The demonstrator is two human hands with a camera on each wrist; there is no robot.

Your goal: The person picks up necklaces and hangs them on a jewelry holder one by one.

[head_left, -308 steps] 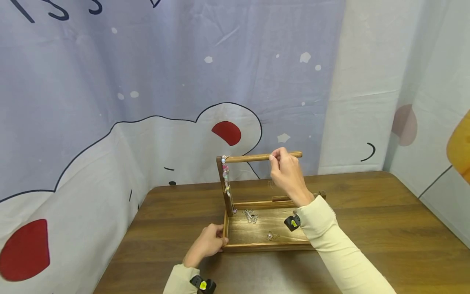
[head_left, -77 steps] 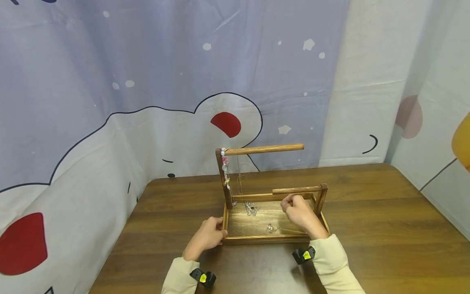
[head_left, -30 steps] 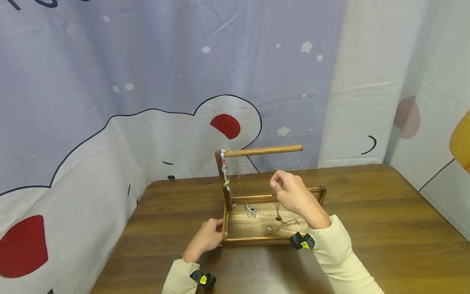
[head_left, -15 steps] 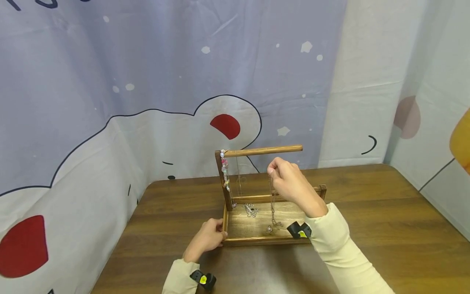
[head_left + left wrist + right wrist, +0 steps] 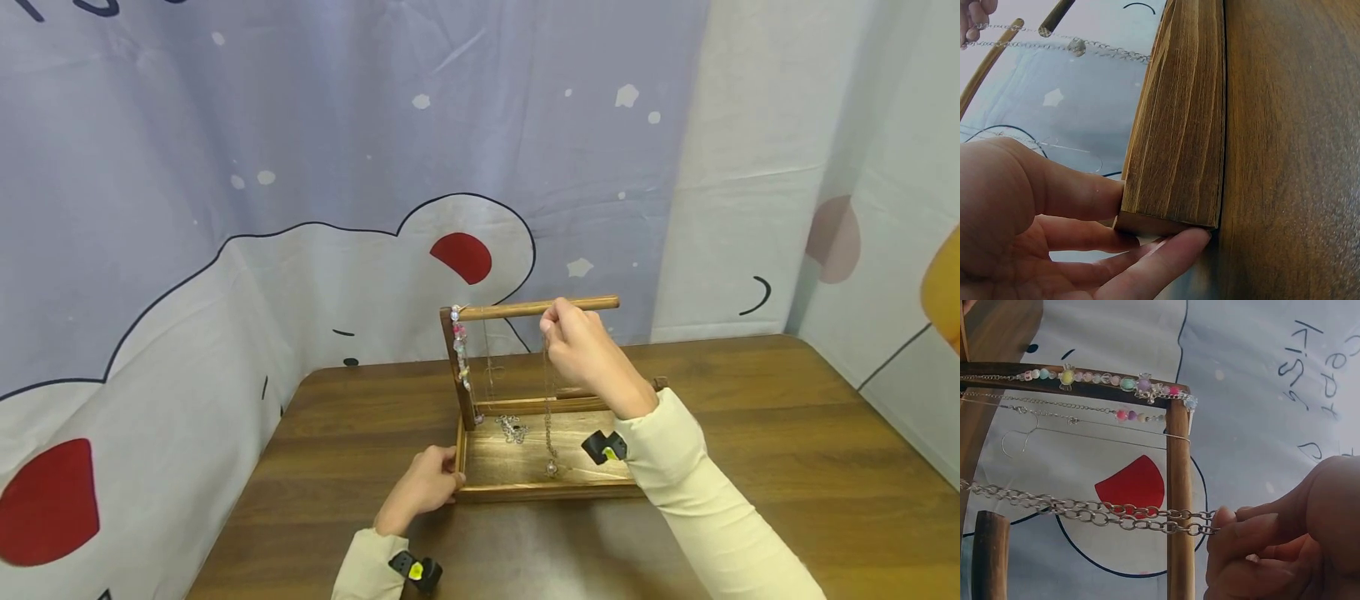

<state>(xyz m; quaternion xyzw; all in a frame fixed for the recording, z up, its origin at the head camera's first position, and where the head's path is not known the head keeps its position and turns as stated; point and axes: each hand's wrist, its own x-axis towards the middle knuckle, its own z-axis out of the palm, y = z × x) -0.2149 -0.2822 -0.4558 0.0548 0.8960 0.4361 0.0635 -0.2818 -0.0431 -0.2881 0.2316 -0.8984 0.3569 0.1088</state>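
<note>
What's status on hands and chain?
Right hand pinching chain beside upper bar. Left hand gripping tray by left end. Beaded necklace hangs by post; nothing visible blocking bar's free tip.

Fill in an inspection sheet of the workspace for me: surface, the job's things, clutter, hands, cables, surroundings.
Surface: brown wood-grain table, under the wooden stand.
Job's things: beaded necklace and thin chain hang from the stand's upper bar; silver chain lies heaped in its tray; doubled linked chain hangs from the right hand, its lower end at a small round ornament; whether they are joined, cannot tell.
Clutter: nothing seen.
Hands: right pinches the linked chain beside the upper bar; left hand grips the tray's left end.
Cables: nothing seen.
Surroundings: printed curtain behind the table.
</note>
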